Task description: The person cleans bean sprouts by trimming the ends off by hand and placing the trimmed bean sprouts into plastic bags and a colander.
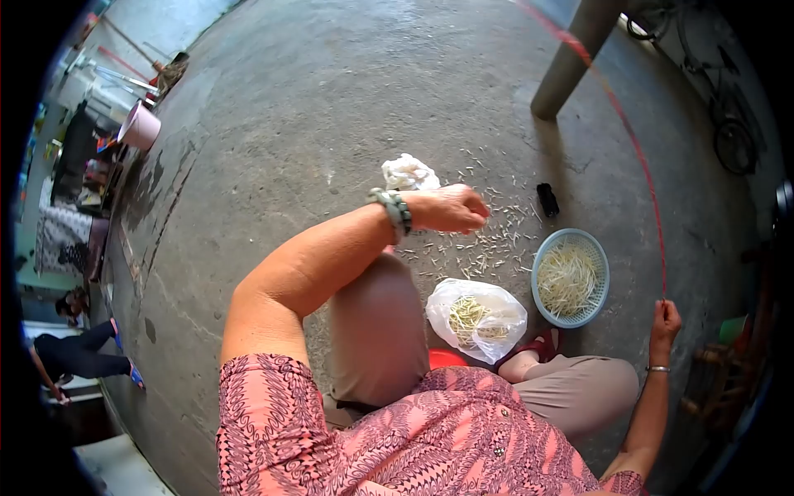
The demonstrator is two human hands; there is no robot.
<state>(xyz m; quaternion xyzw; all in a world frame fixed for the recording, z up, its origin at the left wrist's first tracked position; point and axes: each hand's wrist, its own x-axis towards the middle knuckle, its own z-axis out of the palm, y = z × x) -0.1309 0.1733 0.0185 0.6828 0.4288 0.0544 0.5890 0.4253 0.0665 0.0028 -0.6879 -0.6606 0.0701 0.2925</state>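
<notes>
My left hand [453, 208], with a bead bracelet at the wrist, hangs curled over the floor. Its fingers are closed, and whatever may be in them is hidden. Below it lie scattered short pale bits [480, 260]. At the right, my right hand [667, 319] pinches the lower end of a thin red cord [653, 194] that runs up past the top edge. Between my hands stand a light-blue plastic basket [539, 306] of bean sprouts [566, 277] and an open white plastic bag [504, 343] holding more sprouts [468, 318].
A crumpled white bag [409, 172] and a small black object [547, 200] lie on the concrete floor. Behind them rises a grey pillar [575, 58]; a bicycle [732, 140] stands far right. Leftward are a pink bucket [139, 126] and a person in dark trousers [87, 351].
</notes>
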